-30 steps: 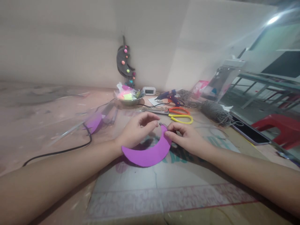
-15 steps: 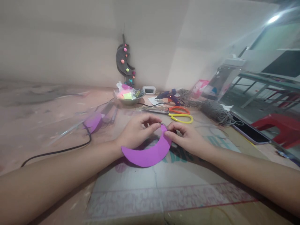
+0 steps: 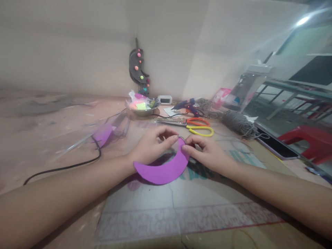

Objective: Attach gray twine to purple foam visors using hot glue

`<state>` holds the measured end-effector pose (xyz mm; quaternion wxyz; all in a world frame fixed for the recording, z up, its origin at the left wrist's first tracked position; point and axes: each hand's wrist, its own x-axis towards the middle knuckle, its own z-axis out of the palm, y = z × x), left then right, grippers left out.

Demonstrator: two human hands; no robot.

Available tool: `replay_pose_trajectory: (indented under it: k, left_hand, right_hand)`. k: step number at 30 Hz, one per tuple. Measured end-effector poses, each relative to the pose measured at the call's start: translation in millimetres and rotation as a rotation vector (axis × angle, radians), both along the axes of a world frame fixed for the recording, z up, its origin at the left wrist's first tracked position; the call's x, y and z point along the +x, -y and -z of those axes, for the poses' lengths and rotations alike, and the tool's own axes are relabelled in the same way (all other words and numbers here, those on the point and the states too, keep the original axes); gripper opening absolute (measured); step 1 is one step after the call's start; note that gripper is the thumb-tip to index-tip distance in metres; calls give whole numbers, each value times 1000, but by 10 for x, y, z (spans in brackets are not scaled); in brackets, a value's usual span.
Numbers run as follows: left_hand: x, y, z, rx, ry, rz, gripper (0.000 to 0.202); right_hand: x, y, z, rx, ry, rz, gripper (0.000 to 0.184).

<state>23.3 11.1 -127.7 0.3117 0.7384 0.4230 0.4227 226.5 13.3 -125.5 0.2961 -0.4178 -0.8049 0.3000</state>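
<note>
A purple crescent cutout (image 3: 166, 171), flat like foam sheet or card, is held above the mat with its upper tip between my two hands. My right hand (image 3: 203, 150) pinches that tip between thumb and fingers. At the same tip, a thin grey strand (image 3: 182, 138) like yarn curves along the edge. My left hand (image 3: 153, 143) has thumb and forefinger closed at the strand's end, though the exact contact is too small to make out. The crescent's other point reaches back to my left wrist. Scissors (image 3: 199, 126) with orange and yellow handles lie just beyond my hands.
Behind stand a metal bowl (image 3: 142, 111) of colourful bits, a white digital clock (image 3: 165, 100) and a glue gun (image 3: 186, 106). Grey yarn (image 3: 237, 123) and a phone (image 3: 278, 143) lie right. Another purple piece (image 3: 103, 136) and a black cable (image 3: 64, 167) are left. A decorated grey crescent (image 3: 135, 67) hangs behind.
Almost nothing differs. Both hands keep their hold at the crescent's tip, and the crescent stays in nearly the same place.
</note>
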Motion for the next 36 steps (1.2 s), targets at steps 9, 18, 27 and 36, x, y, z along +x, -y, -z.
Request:
replay_pose_trajectory:
  k: [9,18,27,36]
  left_hand:
    - [7,5,-10,26,-36,-9,19]
    - [-7,-20,33,0,-2,12,22]
    - [12,-3,12,-10,8,-3,20]
    - [10,1,3,-24,-11,4,18]
  right_hand:
    - [-3,8,-6,-26,-3,-7,20]
    - [4,-8,12,-6,0,-13,20]
    - [4,-3,4,-7,1,-10,22]
    - [-1,-8,5,-5,7,-13,21]
